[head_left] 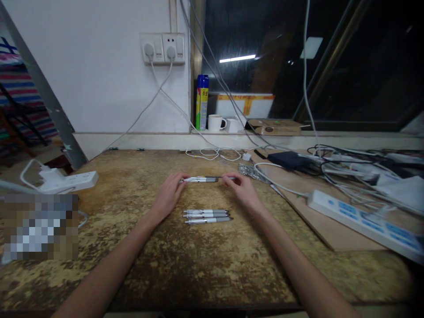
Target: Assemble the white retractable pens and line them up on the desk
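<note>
My left hand (169, 194) pinches the back end of a white and grey pen (198, 179), which lies level just above or on the worn wooden table (159, 260). From the pen's grey front end a thin dark rod, like a refill, runs to my right hand (244, 191). Between its thumb and fingers my right hand grips a small grey piece (228, 177), seemingly the pen's tip; the fingers partly hide it. Nearer to me, several similar white and grey pens (207, 216) lie side by side, pointing right.
A white power strip (357, 221) rests on a brown board (326, 227) at right, beside tangled cables (344, 168). A clear plastic bag (252, 171) lies beyond my right hand. Another white power strip (79, 179) is at left. A spray can (202, 104) and mug (216, 123) stand on the sill.
</note>
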`<state>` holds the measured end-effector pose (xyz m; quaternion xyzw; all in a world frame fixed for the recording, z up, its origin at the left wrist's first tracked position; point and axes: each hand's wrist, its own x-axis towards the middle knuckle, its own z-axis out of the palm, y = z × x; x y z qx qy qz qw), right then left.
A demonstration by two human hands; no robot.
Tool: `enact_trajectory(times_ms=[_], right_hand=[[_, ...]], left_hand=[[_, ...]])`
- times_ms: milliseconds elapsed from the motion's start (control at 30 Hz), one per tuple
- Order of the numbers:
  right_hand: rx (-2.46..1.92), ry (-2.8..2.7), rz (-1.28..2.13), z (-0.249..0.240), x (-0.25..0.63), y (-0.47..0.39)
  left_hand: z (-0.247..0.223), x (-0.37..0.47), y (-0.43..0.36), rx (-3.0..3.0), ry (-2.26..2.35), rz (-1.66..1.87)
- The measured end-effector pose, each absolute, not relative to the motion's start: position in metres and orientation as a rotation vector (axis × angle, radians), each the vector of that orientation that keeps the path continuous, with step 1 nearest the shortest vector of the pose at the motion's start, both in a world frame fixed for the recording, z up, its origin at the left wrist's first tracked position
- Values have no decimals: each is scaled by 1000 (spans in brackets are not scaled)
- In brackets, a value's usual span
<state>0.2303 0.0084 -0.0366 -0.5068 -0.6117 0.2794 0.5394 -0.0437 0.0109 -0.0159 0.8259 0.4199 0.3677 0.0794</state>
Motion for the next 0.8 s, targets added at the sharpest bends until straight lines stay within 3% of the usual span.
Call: enact_trajectory(times_ms=[800], right_hand=[[-1196, -1378, 833, -31, 227, 4]], left_hand=[[-19, -45, 18, 2370, 1228, 1098]])
